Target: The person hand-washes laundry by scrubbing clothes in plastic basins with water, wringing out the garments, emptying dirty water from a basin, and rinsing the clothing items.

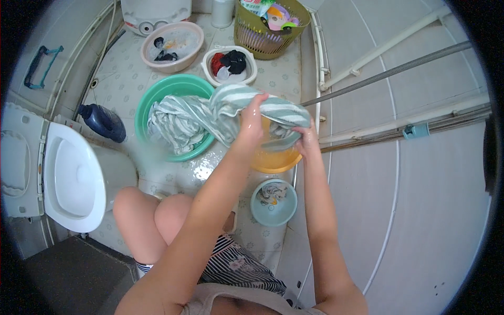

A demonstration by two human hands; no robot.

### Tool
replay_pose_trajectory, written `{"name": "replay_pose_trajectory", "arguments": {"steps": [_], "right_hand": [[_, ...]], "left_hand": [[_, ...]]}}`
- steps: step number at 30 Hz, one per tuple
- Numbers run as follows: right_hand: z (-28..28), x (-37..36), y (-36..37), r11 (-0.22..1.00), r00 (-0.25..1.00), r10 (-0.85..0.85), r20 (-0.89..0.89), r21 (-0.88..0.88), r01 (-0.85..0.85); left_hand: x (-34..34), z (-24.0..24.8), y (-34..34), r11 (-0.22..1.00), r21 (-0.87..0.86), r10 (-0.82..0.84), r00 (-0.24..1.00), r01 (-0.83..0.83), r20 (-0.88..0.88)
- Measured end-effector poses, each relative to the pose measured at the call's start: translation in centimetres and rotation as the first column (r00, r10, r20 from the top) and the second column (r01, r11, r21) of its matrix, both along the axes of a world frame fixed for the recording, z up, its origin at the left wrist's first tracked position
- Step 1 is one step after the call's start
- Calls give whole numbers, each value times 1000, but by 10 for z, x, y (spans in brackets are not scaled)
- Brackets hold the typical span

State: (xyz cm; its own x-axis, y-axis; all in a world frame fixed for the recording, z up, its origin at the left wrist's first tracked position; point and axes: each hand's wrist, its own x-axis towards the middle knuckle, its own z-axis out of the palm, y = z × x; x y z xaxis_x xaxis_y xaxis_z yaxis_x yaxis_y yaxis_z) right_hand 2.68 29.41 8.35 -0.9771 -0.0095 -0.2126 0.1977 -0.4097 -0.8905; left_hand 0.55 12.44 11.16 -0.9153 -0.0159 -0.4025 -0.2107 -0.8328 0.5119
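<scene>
A wet cloth with grey-green and white stripes stretches between two basins. Its left part lies bunched in the green basin; the rest is lifted over the orange basin. My left hand is closed around the raised middle of the cloth. Farther right, my right hand grips the cloth's end above the orange basin's right rim. Cloth and hands cover much of the orange basin, so its contents are mostly hidden.
A light blue basin with a small cloth stands nearer me. Beyond are a pink basin of soapy water, a white basin of dark and red clothes, and an olive basket. A blue bottle and toilet are left; pipes run right.
</scene>
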Motion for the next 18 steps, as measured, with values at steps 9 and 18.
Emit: {"name": "replay_pose_trajectory", "arguments": {"steps": [9,18], "right_hand": [[85,-6,-7,946,999,-43,-26,-323,32],[-18,21,3,924,973,-228,45,-306,231]], "left_hand": [[15,11,14,784,372,-448,867,498,-216],[24,0,47,863,-262,-376,896,431,236]]}}
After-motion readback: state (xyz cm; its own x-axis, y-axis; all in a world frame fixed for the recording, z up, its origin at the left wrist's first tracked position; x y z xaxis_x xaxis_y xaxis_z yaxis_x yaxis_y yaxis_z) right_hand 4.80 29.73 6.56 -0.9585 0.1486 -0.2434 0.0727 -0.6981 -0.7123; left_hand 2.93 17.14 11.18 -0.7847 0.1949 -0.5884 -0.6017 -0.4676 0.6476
